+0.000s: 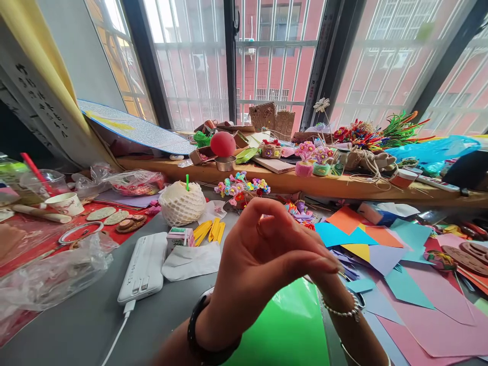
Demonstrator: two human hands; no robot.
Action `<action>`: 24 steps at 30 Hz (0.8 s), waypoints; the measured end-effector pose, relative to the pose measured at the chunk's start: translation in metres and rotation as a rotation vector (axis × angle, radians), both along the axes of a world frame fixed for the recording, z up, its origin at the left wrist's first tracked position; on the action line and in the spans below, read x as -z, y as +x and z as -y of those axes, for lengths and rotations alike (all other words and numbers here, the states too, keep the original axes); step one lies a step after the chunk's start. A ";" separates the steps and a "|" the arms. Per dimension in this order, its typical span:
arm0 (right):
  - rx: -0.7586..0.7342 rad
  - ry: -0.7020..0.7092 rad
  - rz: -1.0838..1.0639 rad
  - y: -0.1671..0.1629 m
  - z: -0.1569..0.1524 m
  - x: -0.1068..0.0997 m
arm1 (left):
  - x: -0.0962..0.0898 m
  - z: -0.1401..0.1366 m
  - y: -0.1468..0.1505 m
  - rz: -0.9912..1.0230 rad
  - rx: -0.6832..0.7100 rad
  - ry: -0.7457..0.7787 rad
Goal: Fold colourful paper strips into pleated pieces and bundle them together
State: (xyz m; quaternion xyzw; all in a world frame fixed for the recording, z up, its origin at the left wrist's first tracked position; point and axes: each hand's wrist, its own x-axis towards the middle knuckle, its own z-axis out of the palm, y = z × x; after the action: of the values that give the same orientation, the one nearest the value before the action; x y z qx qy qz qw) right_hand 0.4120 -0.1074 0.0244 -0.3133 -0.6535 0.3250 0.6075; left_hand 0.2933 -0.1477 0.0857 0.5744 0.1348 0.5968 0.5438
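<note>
My left hand (pixel 259 264), with a dark watch band on its wrist, is raised in the middle of the view. Its fingers curve over and press toward the thumb near the tips. What lies between them, if anything, cannot be made out. Behind it, my right hand (pixel 324 279) is mostly covered by the left one, and its fingers are hidden. A beaded bracelet (pixel 345 310) circles the right wrist. Below both hands lies a glossy green sheet (pixel 290 330) on the grey table (pixel 179 310).
A white power bank (pixel 143 267) with a cable lies left, near a netted round coconut (pixel 182 203) with a green straw. Coloured paper sheets (pixel 427 300) spread across the right. Crocheted flowers (pixel 242 187) stand behind my hands. A cluttered wooden ledge (pixel 263 179) runs below the windows.
</note>
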 end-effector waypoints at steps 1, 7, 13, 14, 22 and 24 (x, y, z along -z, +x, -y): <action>-0.031 -0.034 0.019 0.004 0.003 -0.004 | 0.000 0.000 0.000 0.000 -0.006 -0.005; 0.111 -0.006 -0.159 0.008 0.027 -0.034 | 0.000 0.003 0.000 -0.033 -0.017 -0.028; 0.188 0.139 -0.263 -0.009 0.048 -0.045 | -0.002 0.004 -0.002 -0.078 -0.040 0.028; 0.180 0.131 -0.264 -0.011 0.049 -0.044 | -0.003 0.004 -0.002 -0.092 -0.051 0.041; -0.151 -0.099 -0.335 0.004 0.047 -0.043 | -0.001 0.013 -0.003 -0.221 -0.277 0.229; -0.170 -0.117 -0.378 0.010 0.050 -0.047 | -0.004 0.016 -0.004 -0.341 -0.268 0.320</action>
State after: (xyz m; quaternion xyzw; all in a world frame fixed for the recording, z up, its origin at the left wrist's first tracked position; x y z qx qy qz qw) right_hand 0.4219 -0.1570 0.0714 -0.2253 -0.5319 0.4653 0.6706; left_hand 0.2889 -0.1633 0.0902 0.7221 0.2033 0.5720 0.3317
